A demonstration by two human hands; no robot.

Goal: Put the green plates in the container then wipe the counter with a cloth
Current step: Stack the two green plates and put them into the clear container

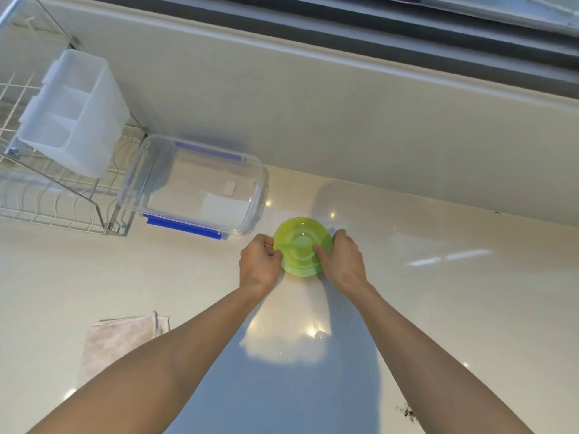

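Observation:
A small stack of green plates (299, 238) rests on the pale counter (438, 292), just right of a clear plastic container (250, 211) with blue clips. My left hand (259, 263) grips the stack's left rim. My right hand (341, 256) holds the right side, thumb lying on the top plate. A lower plate's edge peeks out below the top one. A pinkish-grey cloth (119, 339) lies flat on the counter near my left forearm, partly hidden by it.
A wire dish rack (56, 198) with a white plastic cutlery holder (75, 111) stands at the far left, against the container. A backsplash wall (313, 114) runs behind the counter. Dark crumbs (409, 412) lie at the lower right.

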